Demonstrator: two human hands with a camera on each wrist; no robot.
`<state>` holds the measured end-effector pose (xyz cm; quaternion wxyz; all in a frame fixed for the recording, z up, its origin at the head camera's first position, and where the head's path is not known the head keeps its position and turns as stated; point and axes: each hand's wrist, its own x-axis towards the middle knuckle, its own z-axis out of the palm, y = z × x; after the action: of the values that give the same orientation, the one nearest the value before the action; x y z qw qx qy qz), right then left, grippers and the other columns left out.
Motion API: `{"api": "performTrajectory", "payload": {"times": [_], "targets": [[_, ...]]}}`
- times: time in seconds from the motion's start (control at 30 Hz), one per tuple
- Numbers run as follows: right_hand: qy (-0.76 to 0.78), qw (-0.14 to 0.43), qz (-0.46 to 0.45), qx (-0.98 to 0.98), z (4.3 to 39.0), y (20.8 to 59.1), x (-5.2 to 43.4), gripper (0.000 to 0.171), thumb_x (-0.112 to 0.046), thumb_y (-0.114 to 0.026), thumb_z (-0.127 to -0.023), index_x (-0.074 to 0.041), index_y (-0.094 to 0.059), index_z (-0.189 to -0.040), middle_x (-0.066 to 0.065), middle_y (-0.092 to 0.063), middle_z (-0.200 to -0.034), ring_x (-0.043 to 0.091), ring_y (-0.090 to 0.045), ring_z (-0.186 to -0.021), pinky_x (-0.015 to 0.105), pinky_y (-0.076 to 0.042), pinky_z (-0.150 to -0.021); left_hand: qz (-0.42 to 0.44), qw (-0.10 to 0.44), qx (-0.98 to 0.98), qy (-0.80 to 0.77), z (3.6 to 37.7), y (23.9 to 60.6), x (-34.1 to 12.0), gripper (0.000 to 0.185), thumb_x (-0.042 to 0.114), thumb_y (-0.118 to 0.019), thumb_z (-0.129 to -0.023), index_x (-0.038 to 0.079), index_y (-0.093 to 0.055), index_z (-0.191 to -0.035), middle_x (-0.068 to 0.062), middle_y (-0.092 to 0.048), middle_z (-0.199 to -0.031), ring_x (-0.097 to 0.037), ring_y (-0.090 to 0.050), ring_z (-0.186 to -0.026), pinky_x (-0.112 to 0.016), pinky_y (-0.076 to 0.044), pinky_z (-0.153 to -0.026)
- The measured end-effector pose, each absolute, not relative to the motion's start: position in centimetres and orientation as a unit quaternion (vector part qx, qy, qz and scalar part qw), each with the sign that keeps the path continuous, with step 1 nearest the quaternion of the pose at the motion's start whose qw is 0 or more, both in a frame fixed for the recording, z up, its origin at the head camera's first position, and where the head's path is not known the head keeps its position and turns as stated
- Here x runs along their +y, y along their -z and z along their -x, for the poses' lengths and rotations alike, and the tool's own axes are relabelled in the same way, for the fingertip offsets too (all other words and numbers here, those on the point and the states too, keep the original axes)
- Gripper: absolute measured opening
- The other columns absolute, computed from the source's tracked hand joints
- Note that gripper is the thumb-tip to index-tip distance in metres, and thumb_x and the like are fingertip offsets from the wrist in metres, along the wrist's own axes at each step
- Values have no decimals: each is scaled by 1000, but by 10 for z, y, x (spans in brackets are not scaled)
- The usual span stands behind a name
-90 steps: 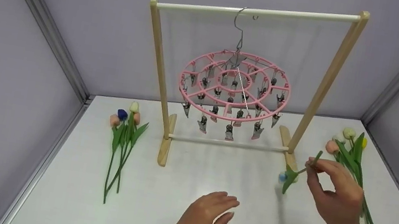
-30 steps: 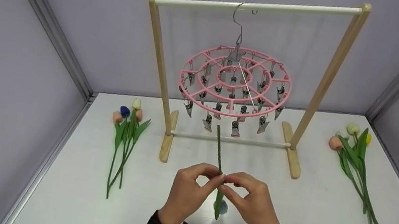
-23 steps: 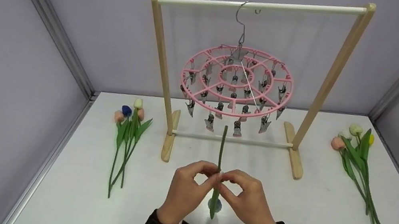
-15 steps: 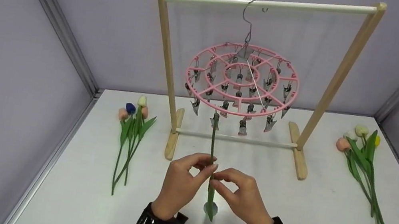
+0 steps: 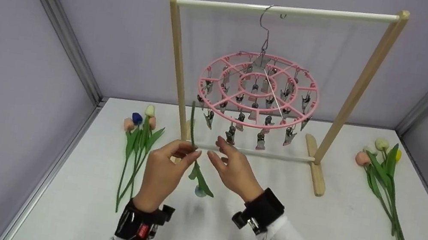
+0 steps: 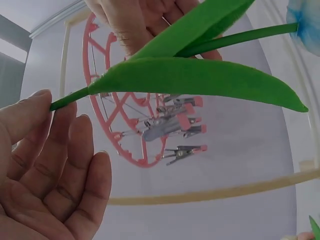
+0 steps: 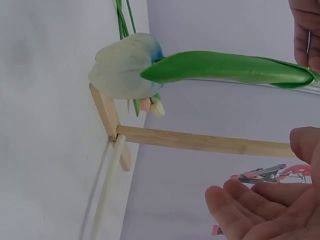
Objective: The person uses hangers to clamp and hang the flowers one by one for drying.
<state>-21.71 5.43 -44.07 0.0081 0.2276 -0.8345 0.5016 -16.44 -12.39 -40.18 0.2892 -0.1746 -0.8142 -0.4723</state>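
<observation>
I had both forearms stretched forward, white sleeves and dark wrist bands showing. My left hand [image 5: 164, 168] was raised, thumb and forefinger pinched together, the other fingers loosely straight. My right hand [image 5: 234, 167] sat just beside it, palm turned left, fingers relaxed and holding nothing.

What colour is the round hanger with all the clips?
The hanger is pink, with silvery metal clips. The head view shows it best.
</observation>
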Motion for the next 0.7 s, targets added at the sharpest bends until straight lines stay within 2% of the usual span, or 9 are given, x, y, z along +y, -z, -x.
{"api": "performTrajectory", "payload": {"times": [0.17, 0.27, 0.5, 0.63, 0.7], "targets": [[-490, -31, -176, -853, 238, 430, 40, 72, -40, -51, -95, -9, -13, -149, 16, -35, -144, 29, -39, -128, 42, -37, -99, 170, 302, -815, 465, 173, 396, -135, 11, 19, -71, -84, 12, -70, -92, 11, -67, -82, -1, -61, -73, -25, -50, -66], [-494, -16, -152, -856, 248, 428, 33, 73, -42, -51, -95, -14, -11, -150, 16, -37, -142, 29, -41, -126, 44, -36, -98, 173, 305, -816, 460, 179, 393, -136, 11, 18, -71, -84, 11, -70, -93, 9, -68, -82, -3, -61, -72, -25, -50, -65], [-523, 81, -119, -840, 261, 414, 16, 55, -40, -55, -93, -9, -40, -136, 15, -54, -121, 28, -51, -113, 43, -43, -90, 172, 294, -819, 463, 190, 388, -134, 13, 19, -70, -85, 9, -71, -94, 3, -70, -85, -9, -63, -72, -29, -51, -65], [-486, 115, -95, -861, 268, 406, 10, 52, -44, -59, -89, -11, -53, -129, 13, -60, -116, 29, -57, -105, 45, -45, -84, 158, 288, -822, 464, 194, 386, -134, 13, 21, -69, -86, 11, -72, -93, 5, -70, -84, -7, -63, -71, -28, -51, -64], [-466, 127, -87, -871, 270, 404, 9, 47, -46, -61, -88, -12, -61, -120, 10, -64, -110, 28, -59, -100, 44, -46, -81, 155, 286, -824, 463, 195, 385, -135, 13, 21, -69, -86, 11, -72, -93, 5, -69, -84, -7, -63, -71, -28, -51, -64]]}}
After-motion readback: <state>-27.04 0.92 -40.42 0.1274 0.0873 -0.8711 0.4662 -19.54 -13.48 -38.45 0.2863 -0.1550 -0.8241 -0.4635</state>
